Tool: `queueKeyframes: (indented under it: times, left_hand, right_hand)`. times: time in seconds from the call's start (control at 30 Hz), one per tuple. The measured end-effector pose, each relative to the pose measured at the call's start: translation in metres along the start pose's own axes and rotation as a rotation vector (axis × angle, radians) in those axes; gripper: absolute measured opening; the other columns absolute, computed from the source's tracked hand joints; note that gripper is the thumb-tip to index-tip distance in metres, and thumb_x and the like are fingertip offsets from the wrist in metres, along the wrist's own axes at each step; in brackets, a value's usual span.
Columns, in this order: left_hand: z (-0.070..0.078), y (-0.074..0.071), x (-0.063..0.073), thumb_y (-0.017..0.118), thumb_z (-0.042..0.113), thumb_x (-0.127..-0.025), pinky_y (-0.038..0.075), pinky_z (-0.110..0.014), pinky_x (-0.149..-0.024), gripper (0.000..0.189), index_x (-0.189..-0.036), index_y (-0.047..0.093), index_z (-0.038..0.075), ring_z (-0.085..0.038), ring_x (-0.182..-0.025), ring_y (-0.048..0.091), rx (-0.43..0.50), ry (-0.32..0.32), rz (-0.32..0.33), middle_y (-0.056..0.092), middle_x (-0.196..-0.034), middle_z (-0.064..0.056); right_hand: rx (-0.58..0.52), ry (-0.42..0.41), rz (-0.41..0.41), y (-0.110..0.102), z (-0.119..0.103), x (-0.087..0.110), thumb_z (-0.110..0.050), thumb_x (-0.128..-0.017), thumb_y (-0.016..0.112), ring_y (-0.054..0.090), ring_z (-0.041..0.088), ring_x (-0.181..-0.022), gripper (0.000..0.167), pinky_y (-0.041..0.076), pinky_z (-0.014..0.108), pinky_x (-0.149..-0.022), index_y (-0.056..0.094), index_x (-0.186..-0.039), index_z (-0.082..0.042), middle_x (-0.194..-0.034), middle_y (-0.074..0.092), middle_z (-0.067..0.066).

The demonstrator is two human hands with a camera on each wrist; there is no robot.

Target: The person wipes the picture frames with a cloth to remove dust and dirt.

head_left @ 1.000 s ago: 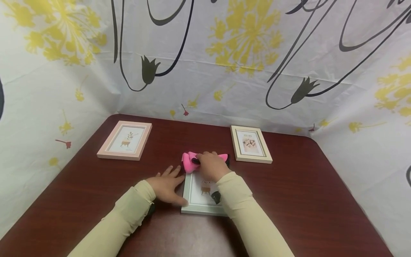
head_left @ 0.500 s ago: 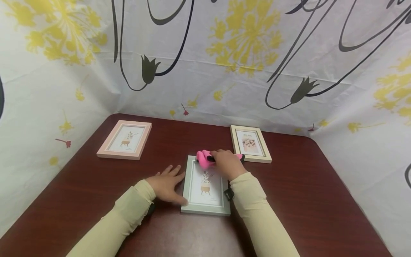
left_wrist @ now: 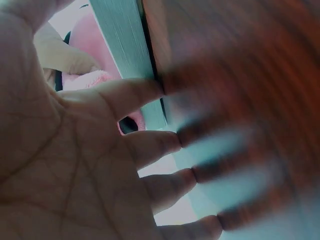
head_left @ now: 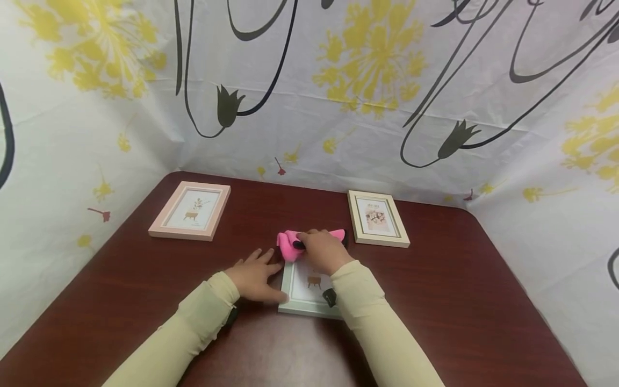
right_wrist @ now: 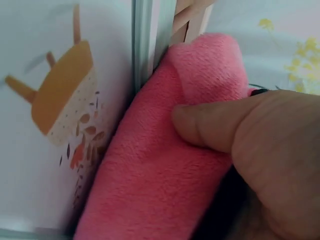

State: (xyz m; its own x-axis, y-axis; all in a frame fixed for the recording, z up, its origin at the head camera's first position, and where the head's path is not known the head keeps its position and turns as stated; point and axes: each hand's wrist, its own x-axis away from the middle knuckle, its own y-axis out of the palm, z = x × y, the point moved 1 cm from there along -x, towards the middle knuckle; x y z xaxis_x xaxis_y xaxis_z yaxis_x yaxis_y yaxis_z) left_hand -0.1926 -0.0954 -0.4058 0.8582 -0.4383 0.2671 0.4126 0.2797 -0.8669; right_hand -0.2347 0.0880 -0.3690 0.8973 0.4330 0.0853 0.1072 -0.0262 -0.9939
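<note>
A pale green picture frame (head_left: 309, 308) lies flat on the dark red table, its print of a potted plant (right_wrist: 62, 95) partly covered. My right hand (head_left: 323, 251) grips a folded pink cloth with black edging (head_left: 288, 247) against the far end of the frame. In the right wrist view, the thumb presses into the fluffy pink cloth (right_wrist: 160, 135) beside the glass. My left hand (head_left: 255, 277) is spread flat, its fingertips on the table and its thumb at the frame's left edge. In the left wrist view, the palm (left_wrist: 75, 150) and extended fingers show beside the green edge.
A pink picture frame (head_left: 159, 228) lies at the back left of the table (head_left: 459, 290). At the back right is a cream picture frame (head_left: 402, 236). A white curtain (head_left: 290, 134) with yellow and grey flowers encloses the back and sides.
My right hand moved the cloth right along the frame's far end, then back left. The left hand stays spread beside the frame. The view has shifted slightly.
</note>
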Motion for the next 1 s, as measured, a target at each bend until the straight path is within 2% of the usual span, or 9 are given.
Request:
queueKeyframes:
  times: [0.13, 0.23, 0.37, 0.47, 0.57, 0.67, 0.8, 0.83, 1.0]
  left_hand:
    - [0.0, -0.002, 0.003, 0.065, 0.072, -0.076, 0.026, -0.069, -0.107, 0.098, -0.151, 0.045, 0.012, -0.051, -0.145, 0.013, -0.043, -0.06, 0.009, 0.02, -0.16, -0.026]
    - [0.0, -0.003, 0.005, 0.064, 0.075, -0.074, 0.026, -0.071, -0.105, 0.103, -0.153, 0.04, 0.012, -0.053, -0.144, 0.012, -0.058, -0.092, 0.009, 0.017, -0.16, -0.027]
    - [0.0, -0.003, 0.006, 0.064, 0.075, -0.074, 0.026, -0.072, -0.104, 0.105, -0.154, 0.037, 0.012, -0.053, -0.144, 0.013, -0.06, -0.09, 0.008, 0.018, -0.16, -0.028]
    - [0.001, -0.002, 0.007, 0.065, 0.073, -0.075, 0.026, -0.071, -0.105, 0.104, -0.155, 0.037, 0.012, -0.053, -0.144, 0.015, -0.067, -0.085, 0.007, 0.02, -0.159, -0.028]
    - [0.002, -0.002, 0.007, 0.065, 0.072, -0.074, 0.026, -0.071, -0.105, 0.104, -0.155, 0.037, 0.012, -0.053, -0.144, 0.015, -0.065, -0.082, 0.003, 0.02, -0.159, -0.028]
    - [0.001, -0.003, 0.006, 0.065, 0.074, -0.074, 0.024, -0.072, -0.105, 0.105, -0.154, 0.038, 0.011, -0.053, -0.144, 0.013, -0.043, -0.089, -0.006, 0.018, -0.159, -0.028]
    - [-0.001, -0.001, 0.004, 0.063, 0.076, -0.074, 0.021, -0.072, -0.106, 0.106, -0.153, 0.04, 0.01, -0.052, -0.145, 0.009, -0.038, -0.099, -0.021, 0.014, -0.16, -0.029]
    - [-0.002, 0.0, 0.003, 0.062, 0.077, -0.074, 0.02, -0.072, -0.107, 0.106, -0.153, 0.039, 0.01, -0.052, -0.145, 0.007, -0.041, -0.103, -0.025, 0.013, -0.161, -0.028]
    - [-0.003, 0.002, 0.002, 0.06, 0.079, -0.073, 0.02, -0.072, -0.106, 0.109, -0.155, 0.036, 0.012, -0.052, -0.146, 0.006, -0.056, -0.104, -0.026, 0.012, -0.161, -0.027]
  right_hand:
    - [-0.029, -0.037, -0.023, 0.001, -0.003, 0.013, -0.004, -0.074, 0.083, 0.062, 0.029, -0.106, 0.07, 0.051, 0.04, -0.092, 0.059, -0.14, -0.012, -0.125, 0.064, 0.013]
    - [-0.071, -0.082, -0.028, 0.002, -0.007, 0.027, -0.002, -0.084, 0.073, 0.064, 0.025, -0.098, 0.054, 0.052, 0.037, -0.089, 0.062, -0.136, -0.011, -0.117, 0.067, 0.012]
    - [-0.077, -0.152, -0.052, 0.0, -0.014, 0.047, -0.009, -0.092, 0.069, 0.065, 0.023, -0.094, 0.04, 0.053, 0.036, -0.089, 0.066, -0.132, -0.011, -0.105, 0.069, 0.009]
    - [-0.057, -0.178, -0.056, 0.0, -0.02, 0.057, -0.015, -0.091, 0.072, 0.066, 0.023, -0.094, 0.04, 0.053, 0.037, -0.089, 0.067, -0.13, -0.01, -0.104, 0.069, 0.01]
    - [-0.011, -0.175, -0.021, 0.001, -0.023, 0.061, -0.018, -0.09, 0.074, 0.066, 0.024, -0.095, 0.041, 0.054, 0.038, -0.088, 0.067, -0.13, -0.01, -0.104, 0.069, 0.01]
    - [0.05, -0.157, 0.024, 0.002, -0.024, 0.054, -0.016, -0.091, 0.072, 0.065, 0.025, -0.095, 0.04, 0.055, 0.039, -0.084, 0.066, -0.13, -0.013, -0.105, 0.069, 0.009]
    - [0.092, -0.093, 0.045, 0.002, -0.02, 0.031, -0.009, -0.089, 0.072, 0.064, 0.028, -0.101, 0.047, 0.055, 0.041, -0.082, 0.063, -0.135, -0.016, -0.112, 0.068, 0.01]
    - [0.096, -0.071, 0.045, 0.002, -0.018, 0.024, -0.008, -0.086, 0.074, 0.063, 0.029, -0.102, 0.052, 0.056, 0.042, -0.082, 0.062, -0.136, -0.016, -0.115, 0.067, 0.01]
    - [0.04, 0.011, 0.04, 0.004, -0.008, 0.001, -0.008, -0.09, 0.07, 0.061, 0.032, -0.108, 0.05, 0.054, 0.046, -0.088, 0.059, -0.138, -0.014, -0.121, 0.065, 0.012]
